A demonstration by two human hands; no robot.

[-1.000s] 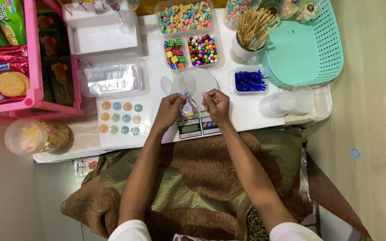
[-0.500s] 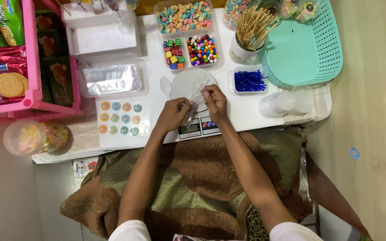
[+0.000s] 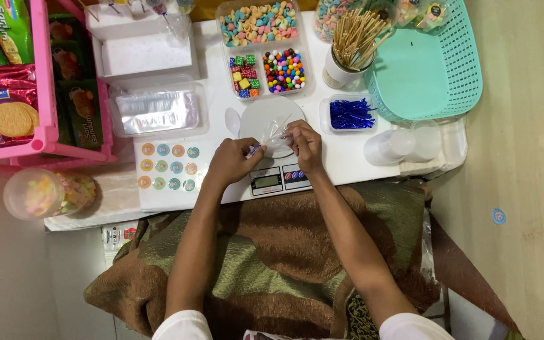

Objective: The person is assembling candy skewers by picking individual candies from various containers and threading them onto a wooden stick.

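Clear bag between both hands

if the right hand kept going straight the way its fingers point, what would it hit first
The right hand points up-left over the scale's round pan. Past the clear bag it pinches, it would probably meet the tray of square candies; depth is unclear.

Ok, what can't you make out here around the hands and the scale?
- Head view: what the clear bag contains, too small and see-through.
- Scale display, too small to read.
- Whether the left hand grips the bag; its fingertips are curled under.
- Right hand covers the scale's plate edge.
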